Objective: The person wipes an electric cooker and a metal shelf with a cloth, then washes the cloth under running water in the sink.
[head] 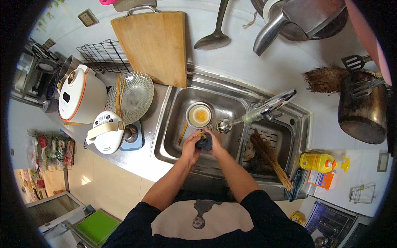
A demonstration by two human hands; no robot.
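Both hands are together over the large steel sink basin [176,102]. Between them is a dark grey cloth or scrubber [204,143], with a small yellow piece showing at its top. My left hand [189,148] grips it from the left with bent fingers. On the other side, my right hand [217,144] is closed around its edge. Just beyond the fingertips, stacked bowls [200,115] stand in the basin, the top one holding some yellowish liquid. A pair of chopsticks [183,133] lies left of the bowls. The chrome faucet [269,104] reaches in from the right.
In the right basin rests a bamboo pot brush [273,161]. A wooden cutting board [152,46] leans behind the sink. On the left counter are a glass bowl [136,99], a white rice cooker [83,96] and a white kettle [105,133]. Yellow detergent [316,162] stands right.
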